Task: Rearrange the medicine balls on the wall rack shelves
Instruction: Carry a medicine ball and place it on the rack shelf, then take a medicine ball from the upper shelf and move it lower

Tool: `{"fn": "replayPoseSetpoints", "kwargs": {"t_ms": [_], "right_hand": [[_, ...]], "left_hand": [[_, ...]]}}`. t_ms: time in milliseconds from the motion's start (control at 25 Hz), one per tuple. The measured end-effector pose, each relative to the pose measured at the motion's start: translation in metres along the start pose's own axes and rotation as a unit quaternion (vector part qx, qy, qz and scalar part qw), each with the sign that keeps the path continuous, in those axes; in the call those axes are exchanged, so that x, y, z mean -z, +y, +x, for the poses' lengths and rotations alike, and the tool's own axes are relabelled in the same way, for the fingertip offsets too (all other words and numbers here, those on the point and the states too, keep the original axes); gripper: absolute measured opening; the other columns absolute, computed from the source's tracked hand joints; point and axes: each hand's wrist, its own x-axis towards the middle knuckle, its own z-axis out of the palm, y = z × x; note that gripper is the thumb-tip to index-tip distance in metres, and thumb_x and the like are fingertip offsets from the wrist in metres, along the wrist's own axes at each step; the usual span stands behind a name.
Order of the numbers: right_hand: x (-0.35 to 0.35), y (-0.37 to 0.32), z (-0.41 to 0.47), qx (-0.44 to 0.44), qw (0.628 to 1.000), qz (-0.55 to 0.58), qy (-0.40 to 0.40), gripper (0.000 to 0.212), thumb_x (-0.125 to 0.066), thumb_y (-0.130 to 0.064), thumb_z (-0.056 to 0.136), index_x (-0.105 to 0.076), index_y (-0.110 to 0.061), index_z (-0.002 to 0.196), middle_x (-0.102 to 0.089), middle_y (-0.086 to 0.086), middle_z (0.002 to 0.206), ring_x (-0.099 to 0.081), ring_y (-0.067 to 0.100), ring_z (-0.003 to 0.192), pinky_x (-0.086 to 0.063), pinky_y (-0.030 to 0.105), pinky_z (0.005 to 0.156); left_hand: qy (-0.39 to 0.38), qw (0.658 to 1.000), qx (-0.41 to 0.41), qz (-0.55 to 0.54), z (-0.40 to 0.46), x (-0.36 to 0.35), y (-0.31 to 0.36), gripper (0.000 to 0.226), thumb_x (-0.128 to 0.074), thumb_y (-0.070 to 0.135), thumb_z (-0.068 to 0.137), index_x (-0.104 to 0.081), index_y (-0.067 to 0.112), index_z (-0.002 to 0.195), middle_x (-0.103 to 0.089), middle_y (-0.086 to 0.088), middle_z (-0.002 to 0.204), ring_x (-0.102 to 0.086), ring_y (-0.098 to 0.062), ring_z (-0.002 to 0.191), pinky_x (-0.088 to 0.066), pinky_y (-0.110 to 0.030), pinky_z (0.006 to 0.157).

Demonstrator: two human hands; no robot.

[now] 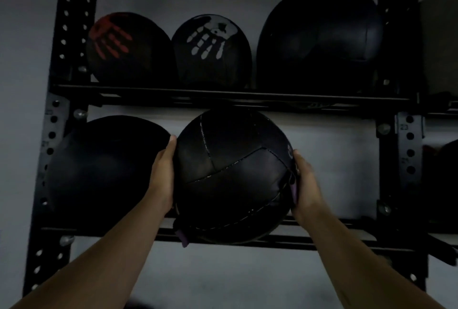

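Observation:
A black stitched medicine ball (230,175) with purple trim is at the middle of the lower shelf (322,237), held between both hands. My left hand (162,175) presses its left side and my right hand (306,184) grips its right side. Another large black ball (104,172) rests to its left on the same shelf, almost touching my left hand. On the upper shelf (148,93) sit a ball with a red handprint (124,48), a ball with a white handprint (210,51) and a big plain black ball (319,38).
The black steel rack has perforated uprights on the left (52,135) and right (409,140), mounted on a pale wall. Right of the held ball the lower shelf shows bare wall behind it. A further dark ball (446,180) shows at the right edge.

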Motion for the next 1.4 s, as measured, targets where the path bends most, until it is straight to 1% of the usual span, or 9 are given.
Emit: {"fn": "replayPoseSetpoints", "kwargs": {"t_ms": [120, 240, 480, 720, 840, 960, 1120, 1240, 1400], "right_hand": [[-0.009, 0.019, 0.019, 0.054, 0.998, -0.032, 0.024, 0.033, -0.06, -0.034, 0.102, -0.061, -0.02, 0.133, -0.072, 0.008, 0.122, -0.071, 0.022, 0.108, -0.057, 0.034, 0.084], [-0.009, 0.029, 0.04, 0.088, 0.992, -0.086, 0.021, 0.029, -0.056, -0.037, 0.104, -0.065, -0.027, 0.129, -0.069, 0.002, 0.128, -0.067, 0.017, 0.115, -0.056, 0.03, 0.089], [-0.001, 0.042, 0.079, 0.051, 0.971, -0.231, -0.037, 0.062, -0.063, -0.072, 0.083, -0.063, -0.039, 0.135, -0.064, -0.002, 0.139, -0.062, 0.02, 0.128, -0.047, 0.048, 0.116], [0.001, 0.038, 0.091, 0.05, 0.96, -0.27, -0.055, 0.052, -0.063, -0.065, 0.089, -0.067, -0.033, 0.13, -0.069, 0.0, 0.132, -0.066, 0.019, 0.12, -0.051, 0.042, 0.111], [0.004, 0.021, 0.083, 0.035, 0.944, -0.321, -0.072, 0.054, -0.062, -0.063, 0.092, -0.063, -0.032, 0.136, -0.066, 0.0, 0.133, -0.064, 0.021, 0.123, -0.049, 0.038, 0.109], [0.004, -0.021, 0.079, 0.09, 0.919, -0.38, -0.062, 0.054, -0.061, -0.058, 0.095, -0.056, -0.032, 0.142, -0.059, 0.004, 0.135, -0.061, 0.024, 0.123, -0.051, 0.038, 0.102], [-0.001, -0.112, 0.083, 0.22, 0.861, -0.459, 0.007, 0.039, -0.058, -0.049, 0.1, -0.065, -0.023, 0.127, -0.069, 0.004, 0.113, -0.065, 0.026, 0.111, -0.05, 0.035, 0.094], [0.006, -0.188, 0.076, 0.295, 0.831, -0.466, 0.07, 0.022, -0.057, -0.043, 0.101, -0.067, -0.023, 0.101, -0.065, -0.001, 0.088, -0.066, 0.025, 0.099, -0.049, 0.035, 0.091], [0.024, -0.268, 0.073, 0.345, 0.804, -0.467, 0.123, 0.02, -0.055, -0.042, 0.1, -0.063, -0.026, 0.091, -0.067, 0.0, 0.096, -0.066, 0.029, 0.105, -0.051, 0.046, 0.103]], "left_hand": [[0.049, 0.993, -0.074, 0.08, 0.013, -0.001, -0.017, 0.073, -0.068, 0.083, 0.071, -0.07, 0.038, 0.128, -0.072, 0.0, 0.131, -0.068, -0.023, 0.123, -0.051, -0.05, 0.111], [0.031, 0.973, -0.16, 0.164, 0.024, -0.018, -0.031, 0.059, -0.07, 0.063, 0.089, -0.064, 0.034, 0.139, -0.06, 0.004, 0.142, -0.058, -0.015, 0.131, -0.048, -0.03, 0.107], [0.008, 0.947, -0.054, 0.316, 0.071, -0.041, -0.028, 0.065, -0.047, 0.064, 0.102, -0.05, 0.026, 0.154, -0.052, -0.005, 0.157, -0.05, -0.027, 0.144, -0.037, -0.04, 0.118], [0.02, 0.924, -0.034, 0.38, 0.075, -0.048, -0.025, 0.061, -0.035, 0.064, 0.105, -0.046, 0.03, 0.155, -0.046, -0.006, 0.162, -0.044, -0.03, 0.149, -0.032, -0.042, 0.119], [0.0, 0.89, -0.022, 0.456, 0.064, -0.052, -0.01, 0.063, -0.032, 0.061, 0.107, -0.047, 0.025, 0.156, -0.049, -0.009, 0.161, -0.046, -0.032, 0.147, -0.035, -0.039, 0.114], [0.004, 0.867, -0.095, 0.489, 0.058, -0.063, 0.018, 0.041, -0.05, 0.045, 0.107, -0.069, 0.019, 0.133, -0.068, -0.005, 0.138, -0.063, -0.022, 0.122, -0.043, -0.031, 0.099], [0.028, 0.845, -0.245, 0.475, 0.051, -0.114, 0.061, 0.017, -0.059, 0.028, 0.105, -0.072, 0.025, 0.115, -0.066, 0.004, 0.113, -0.059, -0.013, 0.107, -0.04, -0.024, 0.088], [0.006, 0.796, -0.351, 0.493, 0.047, -0.167, 0.091, 0.022, -0.059, 0.019, 0.105, -0.074, 0.016, 0.12, -0.061, 0.002, 0.114, -0.06, -0.013, 0.103, -0.042, -0.016, 0.081], [0.003, 0.777, -0.41, 0.478, 0.044, -0.239, 0.125, 0.026, -0.061, 0.02, 0.103, -0.071, 0.012, 0.125, -0.061, -0.006, 0.125, -0.06, -0.018, 0.109, -0.042, -0.027, 0.093]]}}
